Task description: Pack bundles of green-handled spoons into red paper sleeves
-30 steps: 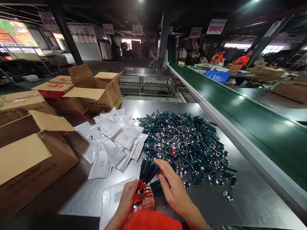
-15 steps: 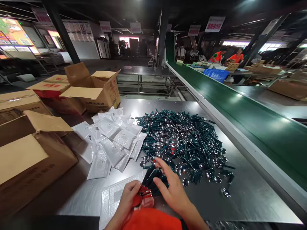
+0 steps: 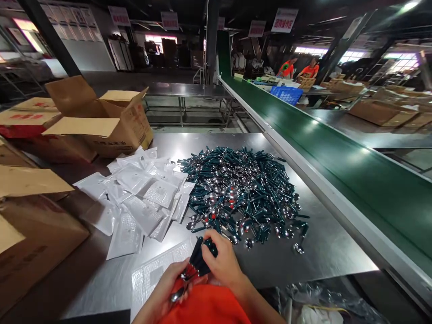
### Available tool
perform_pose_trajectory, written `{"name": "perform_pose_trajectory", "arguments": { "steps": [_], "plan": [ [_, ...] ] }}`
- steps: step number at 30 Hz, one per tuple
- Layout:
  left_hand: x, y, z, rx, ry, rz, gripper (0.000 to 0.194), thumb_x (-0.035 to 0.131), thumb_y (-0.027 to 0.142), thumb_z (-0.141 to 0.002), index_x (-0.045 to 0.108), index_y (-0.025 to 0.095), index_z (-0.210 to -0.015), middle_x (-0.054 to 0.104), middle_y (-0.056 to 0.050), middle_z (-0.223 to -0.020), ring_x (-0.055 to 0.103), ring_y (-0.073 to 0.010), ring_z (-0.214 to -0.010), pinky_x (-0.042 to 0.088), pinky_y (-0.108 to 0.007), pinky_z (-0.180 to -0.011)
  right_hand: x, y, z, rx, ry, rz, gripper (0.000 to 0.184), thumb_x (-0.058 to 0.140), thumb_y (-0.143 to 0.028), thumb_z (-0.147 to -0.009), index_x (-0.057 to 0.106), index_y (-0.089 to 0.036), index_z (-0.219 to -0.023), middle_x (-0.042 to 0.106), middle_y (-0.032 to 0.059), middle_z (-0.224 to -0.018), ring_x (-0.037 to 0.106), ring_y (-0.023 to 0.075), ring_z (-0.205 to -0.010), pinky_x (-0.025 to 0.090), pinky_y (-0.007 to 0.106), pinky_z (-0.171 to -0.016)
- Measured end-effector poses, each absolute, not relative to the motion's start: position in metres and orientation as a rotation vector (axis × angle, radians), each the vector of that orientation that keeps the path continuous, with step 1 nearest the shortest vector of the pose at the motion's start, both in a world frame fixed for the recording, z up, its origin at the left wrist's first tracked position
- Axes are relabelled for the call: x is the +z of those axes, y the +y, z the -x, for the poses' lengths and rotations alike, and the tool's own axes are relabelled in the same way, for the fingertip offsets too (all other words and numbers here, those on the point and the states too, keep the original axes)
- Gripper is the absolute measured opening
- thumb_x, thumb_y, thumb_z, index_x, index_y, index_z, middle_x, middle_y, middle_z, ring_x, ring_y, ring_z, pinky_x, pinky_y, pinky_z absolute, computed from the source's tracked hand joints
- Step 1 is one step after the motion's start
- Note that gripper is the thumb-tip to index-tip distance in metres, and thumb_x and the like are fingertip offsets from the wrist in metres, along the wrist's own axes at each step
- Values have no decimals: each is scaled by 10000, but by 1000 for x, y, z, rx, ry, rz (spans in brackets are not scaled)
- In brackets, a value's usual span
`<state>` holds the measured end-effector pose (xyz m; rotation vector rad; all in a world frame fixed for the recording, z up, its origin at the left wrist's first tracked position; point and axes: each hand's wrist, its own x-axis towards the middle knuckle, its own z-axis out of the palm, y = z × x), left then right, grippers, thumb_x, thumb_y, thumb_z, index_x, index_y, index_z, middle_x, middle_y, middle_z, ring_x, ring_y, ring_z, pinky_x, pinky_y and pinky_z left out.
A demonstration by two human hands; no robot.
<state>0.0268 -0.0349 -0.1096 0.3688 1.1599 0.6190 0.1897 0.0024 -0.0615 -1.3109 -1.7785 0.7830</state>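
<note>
A bunch of dark green-handled spoons (image 3: 196, 260) is held close to my body, bowls toward me and handles pointing away. My left hand (image 3: 175, 276) is wrapped around the bowl end. My right hand (image 3: 221, 256) closes its thumb and fingers on the handles from the right. Just beyond lies a big heap of the same spoons (image 3: 243, 189), green handles and shiny metal bowls mixed in all directions. Under and beside my left forearm rests a flat white bubble mailer (image 3: 145, 279). More white bubble mailers (image 3: 135, 193) are piled left of the heap.
Open cardboard boxes (image 3: 111, 121) stand along the left side of the metal table (image 3: 324, 265). A green conveyor belt (image 3: 303, 130) runs along the right. Beyond it are a blue crate (image 3: 286, 94) and two people in orange shirts. Clear plastic (image 3: 317, 297) lies at lower right.
My right hand, open with fingers spread before, has closed on the spoon handles. The bunch is tilted more upright in my left hand. My view has turned slightly to the right.
</note>
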Motion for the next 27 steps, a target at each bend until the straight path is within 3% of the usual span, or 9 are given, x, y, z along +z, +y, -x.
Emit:
{"name": "perform_pose_trajectory", "arguments": {
  "steps": [2,5,9,12,15,20,23,27],
  "plan": [
    [-114,-32,-27,712,1156,-381,453,739,583,-655,594,163,-570,542,-2,-396,438,-80,-310,241,-178,-330,-81,18,-200,867,-1705,1363,167,479,-334,-895,577,-236,-988,680,13,-859,647,170,-777,512,279,-675],
    [-117,-23,-21,803,1067,-267,425,771,511,-644,545,168,-537,493,26,-393,393,-57,-321,232,-168,-336,-121,46,-232,836,-1578,1650,367,238,-370,-1006,552,-198,-1082,674,50,-870,659,171,-759,492,253,-550],
    [-114,-14,-2,887,997,-16,405,794,410,-665,486,173,-551,414,65,-398,348,-47,-331,245,-154,-344,-176,56,-274,646,-1551,2073,251,475,-305,-963,602,-153,-809,647,70,-872,644,211,-872,514,354,-734],
    [-114,-12,9,958,1001,89,353,744,368,-744,498,164,-594,400,69,-414,355,-57,-338,242,-154,-339,-207,43,-285,559,-1567,2315,136,628,-267,-894,633,-137,-854,666,60,-954,634,212,-949,506,408,-842],
    [-118,-13,12,1000,995,110,335,732,339,-763,506,156,-597,407,65,-425,360,-58,-341,231,-153,-330,-222,34,-286,496,-1586,2445,121,657,-232,-862,655,-126,-919,686,91,-1004,641,239,-986,496,427,-869],
    [-125,-14,14,1040,1020,44,334,791,366,-699,542,157,-625,458,56,-437,390,-64,-356,265,-160,-335,-199,38,-303,429,-1662,2298,164,551,-200,-875,693,-172,-954,722,110,-968,675,241,-942,487,320,-820],
    [-123,-12,17,1070,1113,-60,321,787,400,-688,596,143,-707,536,31,-471,454,-79,-389,322,-165,-364,-159,34,-320,354,-1655,2105,308,432,-340,-940,686,-182,-1014,713,89,-968,666,214,-930,479,294,-835],
    [-115,-1,6,1139,1206,-203,393,802,461,-632,626,126,-737,599,-2,-500,517,-100,-421,373,-181,-398,-100,15,-314,312,-1576,1873,505,354,-559,-933,685,-180,-895,693,71,-813,630,189,-694,492,280,-677]
  ]
}}
